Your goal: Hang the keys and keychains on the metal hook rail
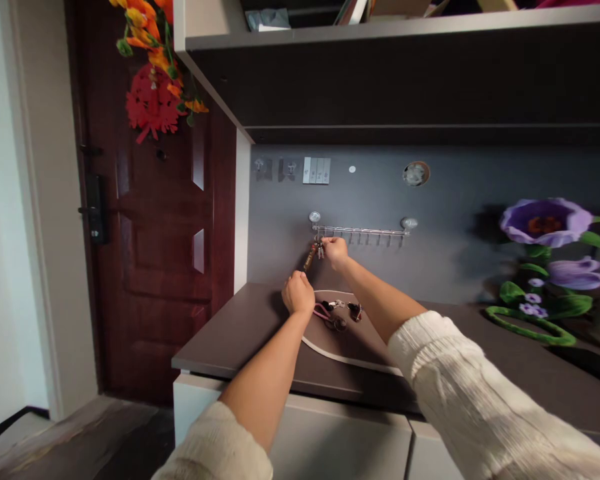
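A clear hook rack (375, 233) is fixed to the grey back panel. At its left end hangs a bunch of keys (321, 250) with a dark strap keychain (310, 257) that has pale lettering. My right hand (336, 252) is closed, its thumb and fingertips pinching at the keys just under the rack. Lower and to the left, my left hand (299, 291) is closed around the lower end of the strap. On the counter below lie more keychains (337, 320), one with a pink strap, resting on a brown mat (353, 350) with a pale edge.
Purple artificial flowers (546, 223) stand on the right of the counter (220, 333). A shelf (405, 77) overhangs the back panel. Light switches (317, 171) and small clear wall hooks (290, 168) sit above the rack. A dark red door (170, 267) is at left.
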Demonstrator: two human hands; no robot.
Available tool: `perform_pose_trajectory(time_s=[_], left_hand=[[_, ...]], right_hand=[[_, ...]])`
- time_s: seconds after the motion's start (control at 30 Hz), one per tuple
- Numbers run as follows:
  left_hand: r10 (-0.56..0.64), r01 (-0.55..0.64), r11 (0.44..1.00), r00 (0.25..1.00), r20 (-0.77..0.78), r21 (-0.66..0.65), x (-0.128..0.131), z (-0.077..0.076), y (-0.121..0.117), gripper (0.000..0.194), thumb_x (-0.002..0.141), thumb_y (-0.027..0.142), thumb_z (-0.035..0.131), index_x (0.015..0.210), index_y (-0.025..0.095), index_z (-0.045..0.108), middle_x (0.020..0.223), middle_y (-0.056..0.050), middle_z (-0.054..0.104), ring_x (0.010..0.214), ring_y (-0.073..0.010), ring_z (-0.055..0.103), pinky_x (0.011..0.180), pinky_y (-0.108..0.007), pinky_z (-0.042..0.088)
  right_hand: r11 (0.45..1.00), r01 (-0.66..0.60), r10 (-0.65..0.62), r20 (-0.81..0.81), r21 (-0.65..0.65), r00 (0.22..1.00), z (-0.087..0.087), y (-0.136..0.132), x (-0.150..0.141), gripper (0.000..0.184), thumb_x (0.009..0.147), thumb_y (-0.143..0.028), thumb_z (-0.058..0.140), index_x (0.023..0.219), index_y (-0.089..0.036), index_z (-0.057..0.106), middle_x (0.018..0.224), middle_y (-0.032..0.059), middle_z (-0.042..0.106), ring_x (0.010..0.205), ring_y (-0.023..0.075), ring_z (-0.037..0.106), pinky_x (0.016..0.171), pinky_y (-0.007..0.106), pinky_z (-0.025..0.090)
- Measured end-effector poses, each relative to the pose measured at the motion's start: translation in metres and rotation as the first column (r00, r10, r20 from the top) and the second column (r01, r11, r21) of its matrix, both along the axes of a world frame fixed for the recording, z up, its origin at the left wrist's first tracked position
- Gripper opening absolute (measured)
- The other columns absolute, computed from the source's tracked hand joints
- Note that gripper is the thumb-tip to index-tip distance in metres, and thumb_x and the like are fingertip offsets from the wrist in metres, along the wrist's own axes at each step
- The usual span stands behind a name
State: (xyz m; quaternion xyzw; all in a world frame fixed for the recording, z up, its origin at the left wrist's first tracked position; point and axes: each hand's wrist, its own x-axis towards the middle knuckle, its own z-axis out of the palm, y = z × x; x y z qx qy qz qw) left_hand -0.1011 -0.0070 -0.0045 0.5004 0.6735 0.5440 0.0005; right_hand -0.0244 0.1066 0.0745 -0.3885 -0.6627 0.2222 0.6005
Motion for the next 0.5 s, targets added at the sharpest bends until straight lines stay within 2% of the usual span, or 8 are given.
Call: perform_pose_trajectory(time_s=[0.1, 0.17, 0.5], left_hand=[[-0.005, 0.005, 1.000, 1.000, 0.006, -0.006, 0.000, 0.000, 0.001, 0.030, 0.086, 0.027, 0.029, 0.087, 0.017, 0.058, 0.089, -0.013, 0.062, 0.082, -0.0226, 0.057, 0.069, -0.032, 0.036], [-0.007, 0.007, 1.000, 1.000, 0.013, -0.003, -0.001, 0.001, 0.001, 0.030, 0.085, 0.027, 0.030, 0.087, 0.017, 0.058, 0.089, -0.013, 0.062, 0.082, -0.0233, 0.057, 0.068, -0.032, 0.036], [-0.022, 0.022, 1.000, 0.999, 0.037, 0.010, -0.002, 0.001, 0.001, 0.030, 0.085, 0.027, 0.030, 0.087, 0.017, 0.058, 0.087, -0.013, 0.062, 0.081, -0.0225, 0.057, 0.068, -0.031, 0.036]], right_hand=[[0.991, 0.048, -0.063, -0.116, -0.127, 0.991, 0.000, 0.007, -0.007, 0.017, 0.073, -0.029, 0.053, 0.072, -0.013, 0.060, 0.051, 0.0031, 0.057, 0.047, 0.0119, 0.051, 0.046, 0.024, 0.042], [0.984, 0.062, -0.088, -0.158, -0.165, 0.983, -0.001, 0.010, -0.010, 0.018, 0.073, -0.028, 0.054, 0.073, -0.012, 0.061, 0.050, 0.0037, 0.057, 0.047, 0.0126, 0.052, 0.047, 0.025, 0.043], [0.968, 0.167, -0.195, -0.144, -0.185, 0.970, -0.018, 0.015, -0.008, 0.019, 0.070, -0.028, 0.052, 0.069, -0.012, 0.062, 0.053, 0.0033, 0.059, 0.049, 0.0118, 0.053, 0.054, 0.024, 0.043]])
